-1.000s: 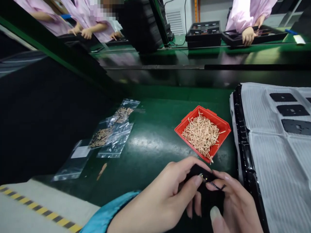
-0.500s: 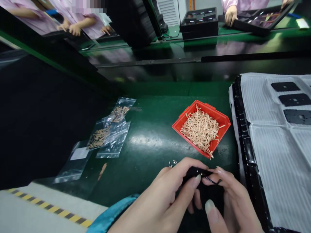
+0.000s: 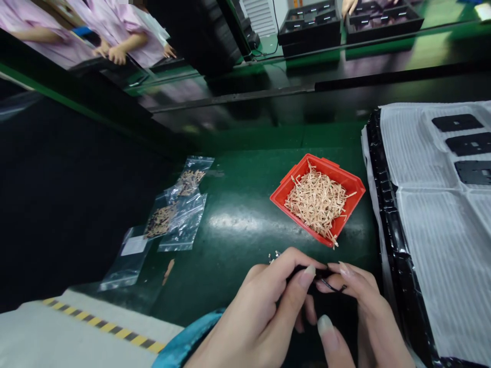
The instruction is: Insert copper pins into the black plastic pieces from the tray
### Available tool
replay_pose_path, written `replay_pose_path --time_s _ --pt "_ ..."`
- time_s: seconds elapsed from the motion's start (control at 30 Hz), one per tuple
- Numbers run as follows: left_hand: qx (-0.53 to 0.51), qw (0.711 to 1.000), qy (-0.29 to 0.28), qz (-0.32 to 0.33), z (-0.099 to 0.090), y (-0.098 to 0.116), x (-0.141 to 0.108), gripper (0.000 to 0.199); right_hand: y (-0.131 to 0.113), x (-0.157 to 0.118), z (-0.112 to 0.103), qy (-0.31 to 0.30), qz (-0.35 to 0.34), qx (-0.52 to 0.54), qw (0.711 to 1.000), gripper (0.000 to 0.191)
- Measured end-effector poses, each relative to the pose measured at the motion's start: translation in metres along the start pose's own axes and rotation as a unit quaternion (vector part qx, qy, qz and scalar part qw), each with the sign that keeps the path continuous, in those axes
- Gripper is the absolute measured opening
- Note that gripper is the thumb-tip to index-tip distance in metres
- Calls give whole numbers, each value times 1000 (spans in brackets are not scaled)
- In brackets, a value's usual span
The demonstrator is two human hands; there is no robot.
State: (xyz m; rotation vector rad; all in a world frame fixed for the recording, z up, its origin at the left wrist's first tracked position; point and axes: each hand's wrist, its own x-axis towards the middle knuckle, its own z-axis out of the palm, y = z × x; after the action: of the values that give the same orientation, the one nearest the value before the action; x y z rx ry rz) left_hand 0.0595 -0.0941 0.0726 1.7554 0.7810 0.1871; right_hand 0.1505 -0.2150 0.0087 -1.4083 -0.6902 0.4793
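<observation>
Both hands meet at the lower middle, in front of the red bin of thin tan strips. My left hand pinches a small dark part between thumb and forefinger; its fingers cover most of it. My right hand has its fingertips closed at the part's right end, where a short black wire curves out. The right thumb stands apart below. A few tiny shiny pieces lie on the green table just beyond my left hand.
Clear zip bags with small tan pieces lie at the left. A tray covered in white foam holds flat black plates at the right. Across the bench are black bins and people in pink, one with hands together.
My left thumb now covers more of the dark part, whose gold dots no longer show. Across the bench, the tilted black tray now sits flat. The view has shifted slightly.
</observation>
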Motion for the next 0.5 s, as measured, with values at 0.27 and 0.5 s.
replay_pose_path --time_s 0.27,0.5 --pt "44 997 58 25 9 -6 0 23 16 10 -17 -101 -89 -107 985 69" --pt "8 998 66 13 17 -16 0 28 19 10 -17 -59 -64 -170 982 56"
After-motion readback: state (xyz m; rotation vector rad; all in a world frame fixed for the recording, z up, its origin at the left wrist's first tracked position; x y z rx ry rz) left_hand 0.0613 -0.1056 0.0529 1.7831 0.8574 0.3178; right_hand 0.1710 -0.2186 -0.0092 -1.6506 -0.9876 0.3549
